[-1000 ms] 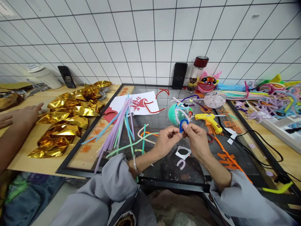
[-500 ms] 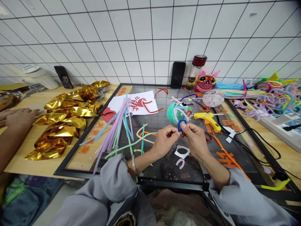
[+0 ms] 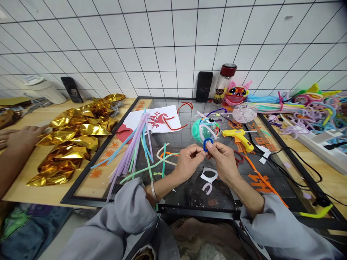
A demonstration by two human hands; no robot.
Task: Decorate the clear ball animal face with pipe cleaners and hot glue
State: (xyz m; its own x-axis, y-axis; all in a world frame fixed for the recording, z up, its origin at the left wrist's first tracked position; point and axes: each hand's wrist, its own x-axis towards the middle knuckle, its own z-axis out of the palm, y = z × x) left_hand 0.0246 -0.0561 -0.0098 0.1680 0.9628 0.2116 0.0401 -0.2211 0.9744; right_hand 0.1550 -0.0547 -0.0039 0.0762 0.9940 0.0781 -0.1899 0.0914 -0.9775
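Observation:
Between my two hands is a blue pipe cleaner (image 3: 205, 144) bent into a small loop. My left hand (image 3: 189, 159) pinches it from the left with closed fingers. From the other side my right hand (image 3: 222, 159) grips the loop between thumb and fingers. Just behind the loop sits a clear ball (image 3: 199, 130) wrapped in green and lilac pipe cleaners, with an eye on top. A yellow glue gun (image 3: 238, 137) lies to the right of it. Below my hands are a white paper piece with an oval hole (image 3: 205, 178) and a curved lilac piece (image 3: 207, 189).
Lilac and blue pipe cleaners (image 3: 132, 144) lie left on a black-framed glass panel (image 3: 81, 200). Gold foil (image 3: 73, 144) and another person's hand (image 3: 24, 139) are farther left. A bottle (image 3: 223, 85) and phone (image 3: 204, 86) stand by the wall; black cords and a power strip (image 3: 322, 148) lie right.
The blue loop looks rounder and more closed, and it has turned slightly between my fingers. My hands stay nearly in place. The view has shifted a little.

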